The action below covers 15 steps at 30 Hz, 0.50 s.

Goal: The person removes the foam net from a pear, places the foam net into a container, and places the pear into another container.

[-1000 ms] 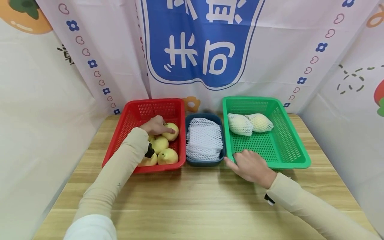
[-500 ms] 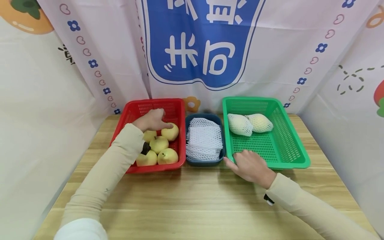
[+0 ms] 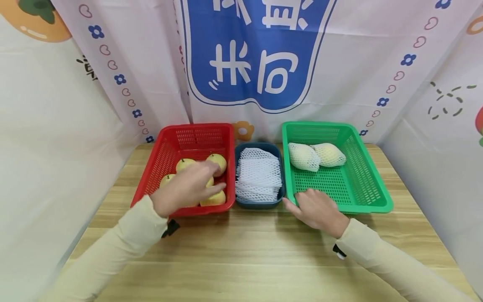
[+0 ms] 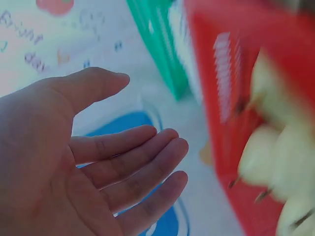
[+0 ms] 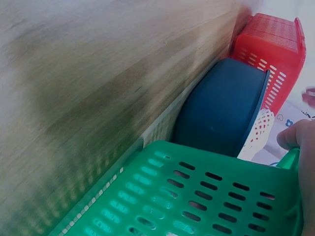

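My left hand [image 3: 185, 188] hovers over the near part of the red basket [image 3: 231, 167], with nothing in it. In the left wrist view its fingers [image 4: 142, 172] are extended, palm showing. Several yellow pears [image 3: 216, 160] lie in that basket, some hidden behind the hand. At the near left corner of the green basket [image 3: 328, 186], my right hand [image 3: 317, 212] grips the rim. The right wrist view shows the thumb [image 5: 290, 135] hooked over this rim. Inside the green basket, two pears in white foam nets, one left [image 3: 303, 157] and one right [image 3: 329, 154], rest at the back.
Between the baskets stands a dark blue tub [image 3: 262, 205] holding a stack of white foam nets [image 3: 260, 172]. All three containers share a wooden table [image 3: 241, 251]. A printed white cloth [image 3: 339, 63] hangs behind and at the sides.
My left hand has let go of a pear at the back right of the red basket and drawn back toward the near side. The right hand stays on the green rim.
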Motion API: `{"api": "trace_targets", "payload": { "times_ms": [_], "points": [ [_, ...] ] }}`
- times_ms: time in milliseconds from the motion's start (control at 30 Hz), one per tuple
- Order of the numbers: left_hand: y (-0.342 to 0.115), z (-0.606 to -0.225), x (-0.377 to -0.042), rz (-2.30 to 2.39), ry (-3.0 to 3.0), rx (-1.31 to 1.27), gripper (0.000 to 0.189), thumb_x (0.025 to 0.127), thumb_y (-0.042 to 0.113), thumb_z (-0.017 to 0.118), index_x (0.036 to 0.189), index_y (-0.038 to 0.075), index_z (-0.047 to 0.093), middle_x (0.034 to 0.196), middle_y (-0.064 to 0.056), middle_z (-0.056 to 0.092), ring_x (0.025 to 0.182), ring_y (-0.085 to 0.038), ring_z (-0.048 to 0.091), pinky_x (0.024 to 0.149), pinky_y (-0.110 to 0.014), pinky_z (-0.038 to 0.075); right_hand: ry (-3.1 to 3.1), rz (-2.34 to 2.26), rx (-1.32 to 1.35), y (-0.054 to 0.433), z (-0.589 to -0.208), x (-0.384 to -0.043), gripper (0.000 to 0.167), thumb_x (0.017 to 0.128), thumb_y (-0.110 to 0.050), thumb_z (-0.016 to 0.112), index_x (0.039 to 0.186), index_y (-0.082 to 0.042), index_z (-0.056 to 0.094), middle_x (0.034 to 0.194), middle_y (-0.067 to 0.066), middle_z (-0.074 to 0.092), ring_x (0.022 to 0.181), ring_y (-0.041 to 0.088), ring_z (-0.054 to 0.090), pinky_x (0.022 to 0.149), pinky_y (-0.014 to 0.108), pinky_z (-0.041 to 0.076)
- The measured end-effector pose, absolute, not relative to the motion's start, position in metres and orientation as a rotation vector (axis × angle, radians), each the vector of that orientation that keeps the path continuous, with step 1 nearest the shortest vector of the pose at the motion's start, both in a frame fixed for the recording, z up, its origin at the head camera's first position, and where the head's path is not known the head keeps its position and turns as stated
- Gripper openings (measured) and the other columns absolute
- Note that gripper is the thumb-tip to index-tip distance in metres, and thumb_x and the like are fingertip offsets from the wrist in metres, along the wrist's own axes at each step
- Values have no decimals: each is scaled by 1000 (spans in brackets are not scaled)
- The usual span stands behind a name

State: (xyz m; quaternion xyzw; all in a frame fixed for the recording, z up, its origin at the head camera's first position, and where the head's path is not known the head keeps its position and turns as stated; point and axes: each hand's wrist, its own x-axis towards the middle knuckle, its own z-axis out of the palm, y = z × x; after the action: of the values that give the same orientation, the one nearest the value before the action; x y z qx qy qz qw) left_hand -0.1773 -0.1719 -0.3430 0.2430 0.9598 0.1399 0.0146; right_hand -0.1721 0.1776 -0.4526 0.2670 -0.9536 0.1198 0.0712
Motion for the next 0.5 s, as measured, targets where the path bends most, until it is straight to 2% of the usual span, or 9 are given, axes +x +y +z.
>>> {"api": "trace_targets", "payload": {
  "times_ms": [100, 267, 500],
  "points": [
    [-166, -368, -163, 319, 3057, 847, 28, 90, 34, 84, 99, 13, 69, 81, 1, 66, 74, -13, 60, 71, -28, 60, -2863, 365, 801, 177, -452, -172, 57, 108, -42, 55, 57, -21, 39, 51, -9, 31, 42, 7, 36, 42, 24, 28],
    [-158, -409, -151, 141, 3246, 1020, 28, 93, 35, 80, 90, 10, 69, 77, -2, 64, 69, -13, 57, 62, -28, 58, -2859, 369, 796, 176, -452, -171, 57, 107, -43, 56, 58, -21, 39, 51, -9, 32, 42, 7, 37, 42, 25, 30],
    [-152, -442, -150, 62, 3398, 1087, 32, 95, 38, 77, 92, 8, 67, 79, -5, 66, 70, -17, 60, 67, -31, 59, -2851, 363, 786, 176, -452, -171, 56, 108, -42, 55, 58, -21, 40, 51, -8, 33, 43, 8, 38, 42, 25, 31]
  ]
}}
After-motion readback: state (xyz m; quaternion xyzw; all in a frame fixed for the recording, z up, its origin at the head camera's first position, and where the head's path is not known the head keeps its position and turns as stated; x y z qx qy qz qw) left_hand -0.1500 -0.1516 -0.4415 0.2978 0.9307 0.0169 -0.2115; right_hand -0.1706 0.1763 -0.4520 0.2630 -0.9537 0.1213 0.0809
